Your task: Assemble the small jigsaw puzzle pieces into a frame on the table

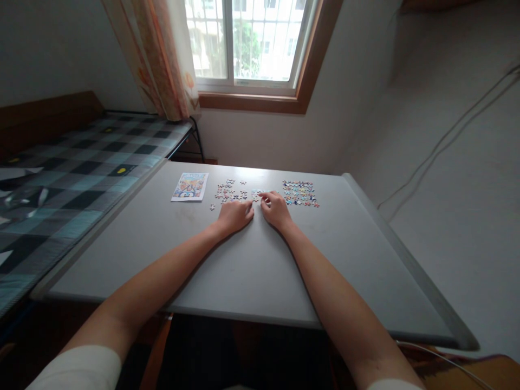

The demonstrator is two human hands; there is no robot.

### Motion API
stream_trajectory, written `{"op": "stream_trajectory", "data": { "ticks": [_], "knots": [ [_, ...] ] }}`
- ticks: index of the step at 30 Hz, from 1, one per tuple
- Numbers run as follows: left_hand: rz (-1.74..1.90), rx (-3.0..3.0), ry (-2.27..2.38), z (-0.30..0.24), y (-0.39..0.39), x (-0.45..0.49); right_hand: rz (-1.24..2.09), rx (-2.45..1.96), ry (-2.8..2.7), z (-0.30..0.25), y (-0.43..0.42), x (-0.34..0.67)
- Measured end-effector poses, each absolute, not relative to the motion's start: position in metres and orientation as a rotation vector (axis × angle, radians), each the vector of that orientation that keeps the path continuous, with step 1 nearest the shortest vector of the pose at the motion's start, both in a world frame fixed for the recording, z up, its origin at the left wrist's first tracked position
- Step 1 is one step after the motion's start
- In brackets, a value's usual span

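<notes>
Beyond the left hand, puzzle pieces lie — some partly hidden.

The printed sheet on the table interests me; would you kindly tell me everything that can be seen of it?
The printed sheet is roughly rectangular and looks like paper or thin card. It has a pale border around a busy, colourful print of mostly blues and oranges, with a bold blue-and-white shape near the bottom; finer details are too small to read. It lies face up on the grey table, left of the loose puzzle pieces, with neither hand touching it.
</notes>
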State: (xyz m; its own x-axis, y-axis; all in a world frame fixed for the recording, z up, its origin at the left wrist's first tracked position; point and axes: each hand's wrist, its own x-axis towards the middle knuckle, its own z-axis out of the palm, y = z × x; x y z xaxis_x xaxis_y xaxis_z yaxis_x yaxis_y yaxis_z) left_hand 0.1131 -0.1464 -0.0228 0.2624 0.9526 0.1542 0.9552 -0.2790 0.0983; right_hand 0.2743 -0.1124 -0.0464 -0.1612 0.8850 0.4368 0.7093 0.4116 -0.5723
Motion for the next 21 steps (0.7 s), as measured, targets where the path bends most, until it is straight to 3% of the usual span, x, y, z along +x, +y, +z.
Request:
{"op": "stream_trajectory", "data": {
  "ticks": [21],
  "knots": [
    [-0.284, -2.478, -1.880, -0.0208, -0.1493, 0.1144, 0.298, -1.398, -1.973, -0.0477, -0.1147, 0.2745]
  ]
}}
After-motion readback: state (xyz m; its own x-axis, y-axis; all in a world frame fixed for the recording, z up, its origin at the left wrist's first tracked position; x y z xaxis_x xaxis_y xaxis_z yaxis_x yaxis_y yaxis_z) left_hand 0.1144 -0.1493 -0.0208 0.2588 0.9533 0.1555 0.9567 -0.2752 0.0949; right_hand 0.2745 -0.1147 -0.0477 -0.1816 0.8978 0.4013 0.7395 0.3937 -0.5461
